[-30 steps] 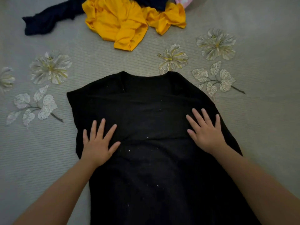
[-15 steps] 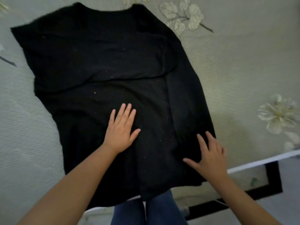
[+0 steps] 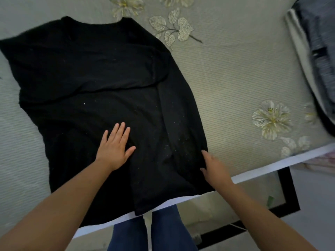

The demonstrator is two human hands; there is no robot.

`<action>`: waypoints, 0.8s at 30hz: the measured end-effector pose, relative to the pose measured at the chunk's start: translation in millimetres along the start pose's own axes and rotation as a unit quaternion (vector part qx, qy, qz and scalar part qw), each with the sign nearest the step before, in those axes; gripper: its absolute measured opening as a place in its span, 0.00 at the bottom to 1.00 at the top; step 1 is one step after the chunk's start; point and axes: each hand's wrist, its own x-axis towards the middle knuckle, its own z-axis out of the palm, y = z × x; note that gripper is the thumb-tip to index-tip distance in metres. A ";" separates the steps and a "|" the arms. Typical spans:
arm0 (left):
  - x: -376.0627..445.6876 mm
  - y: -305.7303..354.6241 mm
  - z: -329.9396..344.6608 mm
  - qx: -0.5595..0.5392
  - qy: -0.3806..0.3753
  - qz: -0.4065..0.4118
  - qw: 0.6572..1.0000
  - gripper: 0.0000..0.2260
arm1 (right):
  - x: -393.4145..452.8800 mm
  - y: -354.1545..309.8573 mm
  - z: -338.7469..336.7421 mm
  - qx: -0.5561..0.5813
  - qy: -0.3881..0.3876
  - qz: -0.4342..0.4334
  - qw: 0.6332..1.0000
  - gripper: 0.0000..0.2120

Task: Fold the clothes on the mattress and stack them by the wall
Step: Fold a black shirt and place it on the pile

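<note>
A black shirt (image 3: 90, 84) lies spread flat on the pale flowered mattress (image 3: 235, 78), collar away from me and hem hanging a little over the near edge. My left hand (image 3: 114, 145) presses flat on the lower middle of the shirt, fingers straight and spread. At the shirt's lower right side edge, my right hand (image 3: 214, 165) is turned on its side, its fingers fairly straight and touching the fabric's border. Whether any fingers are tucked under the cloth cannot be seen.
A blurred heap of grey and white fabric (image 3: 319, 57) lies at the mattress's right end. The white mattress edge (image 3: 272, 164) runs diagonally in front of me. Below it are a black frame (image 3: 288, 194) on the floor and my legs in blue jeans (image 3: 152, 232).
The view dropped toward the shirt's lower half. Both hands slid down the shirt from the chest. My right hand then moved from flat on the cloth to its right side edge.
</note>
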 end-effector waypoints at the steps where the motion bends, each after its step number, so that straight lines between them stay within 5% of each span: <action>1: -0.8 0.9 -0.3 0.005 -0.006 -0.004 1.000 0.31 | -0.6 1.0 -0.2 0.022 0.019 -0.002 1.000 0.25; 4: -1.0 2.4 1.6 0.014 -0.017 -0.011 1.000 0.31 | 11.4 21.9 -33.1 0.128 0.176 0.057 0.974 0.15; 6: -0.7 3.7 2.4 0.011 -0.023 -0.012 1.000 0.32 | 24.3 41.0 -76.3 0.232 0.275 0.150 0.921 0.13; 11: -1.9 0.2 -15.8 -0.010 -0.039 0.006 0.999 0.31 | 48.0 40.6 -179.4 0.471 0.351 0.208 0.782 0.12; 15: -10.1 -13.9 -45.8 -0.078 0.013 -0.013 0.997 0.26 | 42.6 -34.3 -233.0 0.693 0.254 0.125 0.663 0.11; 19: -25.0 -50.0 -69.3 -0.189 0.091 -0.084 0.974 0.24 | 25.0 -141.4 -247.3 0.830 0.027 0.020 0.556 0.10; 22: -42.7 -89.6 -75.9 -0.305 0.152 -0.170 0.925 0.22 | 21.0 -217.5 -230.1 0.815 -0.156 -0.078 0.553 0.10; 24: -55.1 -116.9 -73.5 -0.361 0.182 -0.220 0.888 0.21 | 27.3 -255.4 -208.1 0.728 -0.239 -0.128 0.630 0.13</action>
